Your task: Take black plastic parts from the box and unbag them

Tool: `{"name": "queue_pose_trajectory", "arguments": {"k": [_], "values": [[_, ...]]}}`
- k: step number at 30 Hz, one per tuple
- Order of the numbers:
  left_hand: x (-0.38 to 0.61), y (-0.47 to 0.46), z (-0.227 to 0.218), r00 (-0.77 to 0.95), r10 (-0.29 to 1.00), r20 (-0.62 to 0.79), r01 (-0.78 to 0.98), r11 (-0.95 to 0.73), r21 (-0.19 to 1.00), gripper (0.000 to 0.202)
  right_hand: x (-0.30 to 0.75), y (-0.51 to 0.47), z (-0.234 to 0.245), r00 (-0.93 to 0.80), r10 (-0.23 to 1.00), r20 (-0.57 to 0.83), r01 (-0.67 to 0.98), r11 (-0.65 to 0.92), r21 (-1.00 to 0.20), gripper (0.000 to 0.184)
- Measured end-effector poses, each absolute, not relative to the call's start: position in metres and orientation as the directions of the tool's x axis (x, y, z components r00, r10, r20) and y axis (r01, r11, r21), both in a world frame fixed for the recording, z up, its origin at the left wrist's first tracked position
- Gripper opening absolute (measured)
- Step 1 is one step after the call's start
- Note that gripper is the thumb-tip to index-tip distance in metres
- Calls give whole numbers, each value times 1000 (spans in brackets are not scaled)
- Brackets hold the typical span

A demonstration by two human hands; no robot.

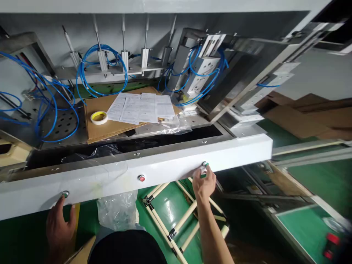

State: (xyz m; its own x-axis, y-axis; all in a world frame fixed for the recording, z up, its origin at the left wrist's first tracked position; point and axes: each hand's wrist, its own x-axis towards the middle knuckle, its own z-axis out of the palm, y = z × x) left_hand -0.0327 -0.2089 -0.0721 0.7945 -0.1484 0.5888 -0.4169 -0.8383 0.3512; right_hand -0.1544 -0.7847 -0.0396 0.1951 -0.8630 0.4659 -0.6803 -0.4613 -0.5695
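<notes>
My left hand (58, 222) reaches up to the white front panel (170, 167) of a machine, one fingertip on the left green button (65, 193). My right hand (204, 182) touches the right green button (205, 164) on the same panel with its fingertips. A red button (141, 178) sits between the two, untouched. Neither hand holds anything. Behind the panel lies a dark slot with black plastic film (90, 153).
On the machine bed lie a cardboard sheet (110, 124), printed papers (141, 107) and a roll of yellow tape (99, 117). Blue air hoses (101, 69) and pneumatic cylinders hang behind. A metal frame (242, 73) tilts up at right. A pipe rack (176, 216) stands on the green floor.
</notes>
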Motion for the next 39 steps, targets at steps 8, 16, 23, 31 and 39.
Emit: {"name": "queue_pose_trajectory", "arguments": {"k": [8,16,23,31,39], "values": [[-23,-228,-74,737,-132,663,-333,-925,185,54,-137,-800,-42,141,-857,496,-669,-452,-590,68],[-23,-222,-59,796,-1,606,-317,-853,414,47,-116,-737,-16,148,-771,620,-650,-548,-527,65],[26,-222,12,770,127,626,-400,-668,627,44,-5,-563,41,722,-131,680,78,-960,-268,39],[166,-256,45,887,-178,425,-428,-659,618,45,56,-527,44,944,145,295,195,-970,-147,77],[209,-280,43,822,-569,32,-423,-572,703,41,42,-539,25,966,117,231,145,-983,-110,110]]}}
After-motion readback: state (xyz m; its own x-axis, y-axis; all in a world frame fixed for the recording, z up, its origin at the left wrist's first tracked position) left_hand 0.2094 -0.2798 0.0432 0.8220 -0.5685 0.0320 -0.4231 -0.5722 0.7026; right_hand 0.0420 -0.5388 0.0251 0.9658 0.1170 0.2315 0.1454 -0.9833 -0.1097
